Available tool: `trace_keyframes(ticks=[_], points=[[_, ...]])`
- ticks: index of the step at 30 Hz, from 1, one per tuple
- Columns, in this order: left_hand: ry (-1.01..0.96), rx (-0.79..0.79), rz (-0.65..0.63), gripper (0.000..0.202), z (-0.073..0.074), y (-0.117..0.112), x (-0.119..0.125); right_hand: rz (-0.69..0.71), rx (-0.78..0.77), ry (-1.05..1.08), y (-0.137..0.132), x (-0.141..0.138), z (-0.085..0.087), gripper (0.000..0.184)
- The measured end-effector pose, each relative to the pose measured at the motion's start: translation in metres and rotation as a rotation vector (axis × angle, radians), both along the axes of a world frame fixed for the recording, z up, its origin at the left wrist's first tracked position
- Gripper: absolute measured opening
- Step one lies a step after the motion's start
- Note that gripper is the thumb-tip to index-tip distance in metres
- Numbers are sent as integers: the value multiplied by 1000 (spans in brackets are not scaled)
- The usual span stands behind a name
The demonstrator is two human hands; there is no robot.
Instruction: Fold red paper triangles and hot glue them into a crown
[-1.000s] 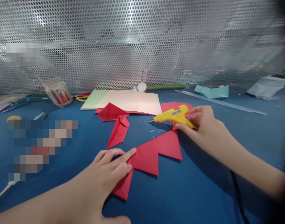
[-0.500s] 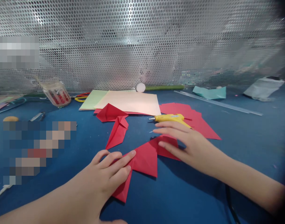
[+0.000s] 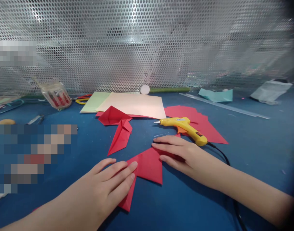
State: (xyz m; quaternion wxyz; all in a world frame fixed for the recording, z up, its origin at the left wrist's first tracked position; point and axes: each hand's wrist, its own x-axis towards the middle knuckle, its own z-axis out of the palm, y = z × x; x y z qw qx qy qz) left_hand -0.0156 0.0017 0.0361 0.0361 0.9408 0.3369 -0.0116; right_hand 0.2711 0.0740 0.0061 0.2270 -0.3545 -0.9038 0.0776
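While both hands press flat on it, the red paper [image 3: 147,165] lies on the blue table [image 3: 245,138], near the middle of the front edge. The left hand [image 3: 108,184] rests palm down with fingers spread over the paper's left, lower part, gripping nothing. The right hand [image 3: 183,154] lies with fingers stretched out flat over the paper's right part, also gripping nothing.

Just behind the right hand lies a yellow glue gun [image 3: 183,126], nozzle pointing left, its black cord [image 3: 221,155] running toward the front right corner. The gun rests partly on red sheets [image 3: 204,123]. To the left of the gun sit two folded red pieces [image 3: 118,128], touching each other. Behind them a cream sheet [image 3: 134,105] overlaps a green sheet [image 3: 94,102]. At the back edge, against the perforated metal wall [image 3: 147,41], are a white ball [image 3: 145,89] and a green stick [image 3: 169,90]. A jar [image 3: 56,95] stands toward the back left corner, scissors [image 3: 82,99] beside it.
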Motion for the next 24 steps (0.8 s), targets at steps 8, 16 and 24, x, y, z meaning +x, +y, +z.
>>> trace_keyframes(ticks=[8, 16, 24], points=[[-53, 28, -113, 55, 11, 4, -3, 3, 10, -36, 0, 0, 1, 36], [-55, 203, -132, 31, 4, -1, 7, -14, 3, -29, -2, -1, 3, 35], [-124, 182, -332, 31, 3, 8, -13, -8, -19, -26, -1, 0, 3, 36]])
